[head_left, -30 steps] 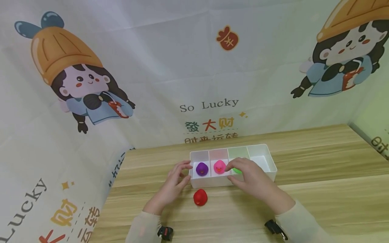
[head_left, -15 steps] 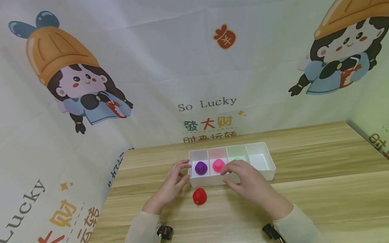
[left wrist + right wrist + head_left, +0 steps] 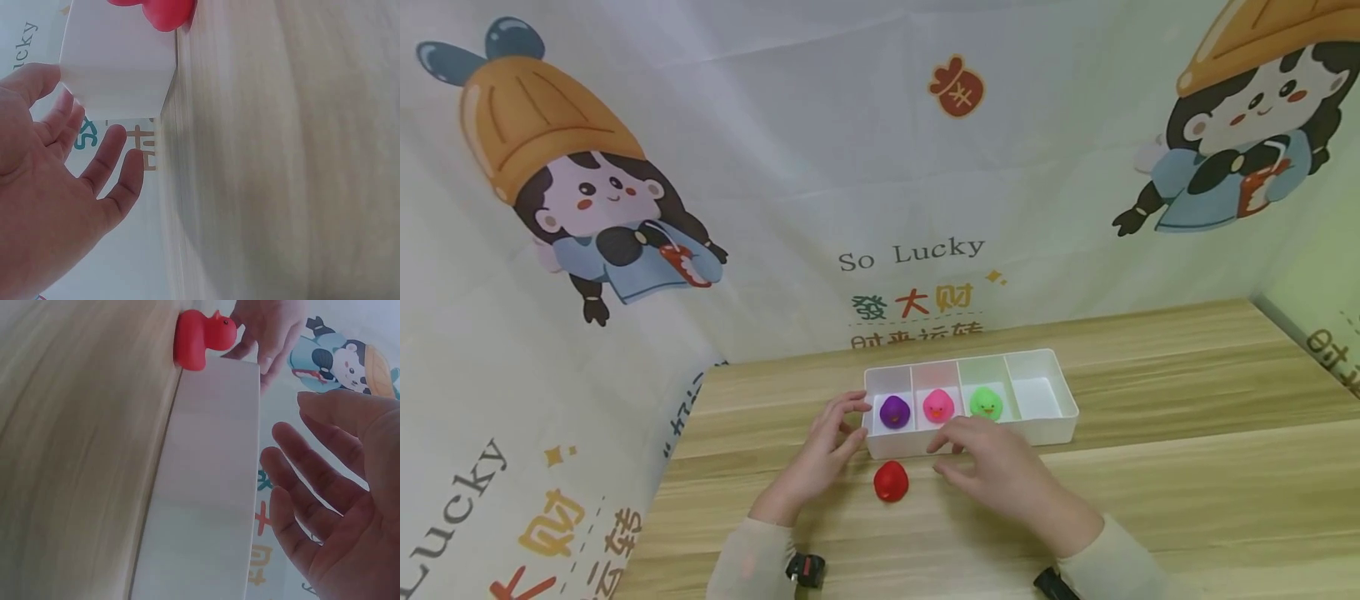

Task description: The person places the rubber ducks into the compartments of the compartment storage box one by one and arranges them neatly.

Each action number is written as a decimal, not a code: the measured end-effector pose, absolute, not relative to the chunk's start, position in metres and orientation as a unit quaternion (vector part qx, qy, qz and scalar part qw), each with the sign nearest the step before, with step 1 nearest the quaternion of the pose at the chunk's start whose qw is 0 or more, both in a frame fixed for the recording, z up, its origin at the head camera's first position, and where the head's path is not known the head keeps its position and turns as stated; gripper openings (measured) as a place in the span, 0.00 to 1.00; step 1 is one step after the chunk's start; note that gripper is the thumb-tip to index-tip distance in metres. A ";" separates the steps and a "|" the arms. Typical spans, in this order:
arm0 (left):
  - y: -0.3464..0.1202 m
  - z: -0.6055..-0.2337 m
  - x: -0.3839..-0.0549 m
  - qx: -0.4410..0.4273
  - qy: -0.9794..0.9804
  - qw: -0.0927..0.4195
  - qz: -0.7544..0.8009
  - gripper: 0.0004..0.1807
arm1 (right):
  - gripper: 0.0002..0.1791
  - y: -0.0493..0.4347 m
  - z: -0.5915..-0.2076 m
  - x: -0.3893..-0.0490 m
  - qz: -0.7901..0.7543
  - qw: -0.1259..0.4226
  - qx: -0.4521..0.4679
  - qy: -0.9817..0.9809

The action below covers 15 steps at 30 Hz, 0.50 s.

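A white divided box (image 3: pixel 1043 430) stands on the table with a purple rubber duck (image 3: pixel 894 412), a pink one (image 3: pixel 937 406) and a green one (image 3: pixel 987 404) each in its own compartment. The rightmost compartment holds nothing. In front of the box sits a red rubber duck (image 3: pixel 891 482), also seen side-on in the right wrist view (image 3: pixel 195 340). My left hand (image 3: pixel 822 446) touches the box's left end with thumb and fingertips, the other fingers spread loosely. Over the box's front edge hovers my right hand (image 3: pixel 1000 471), fingers loosely bent, nothing between them.
The wood-grain table (image 3: pixel 1195 400) extends to both sides of the box. A printed cloth (image 3: pixel 775 167) hangs behind it and along the left side. Dark devices (image 3: pixel 806 571) are strapped at both wrists.
My right hand has drawn back from the green duck's compartment, toward the front and left, uncovering the green duck. My left hand keeps its place at the box's end.
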<state>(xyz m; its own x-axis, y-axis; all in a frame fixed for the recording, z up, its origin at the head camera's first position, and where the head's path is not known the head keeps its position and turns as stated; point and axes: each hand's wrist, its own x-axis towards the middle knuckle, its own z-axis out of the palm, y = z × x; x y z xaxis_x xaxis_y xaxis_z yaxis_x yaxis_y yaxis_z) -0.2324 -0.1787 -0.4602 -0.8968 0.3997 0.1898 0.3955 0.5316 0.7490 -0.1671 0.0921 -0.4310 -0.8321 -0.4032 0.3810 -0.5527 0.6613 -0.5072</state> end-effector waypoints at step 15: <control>-0.180 -0.460 -0.233 0.228 0.872 0.011 0.433 0.17 | 0.14 0.070 -0.448 -0.166 0.286 0.090 0.296 -0.907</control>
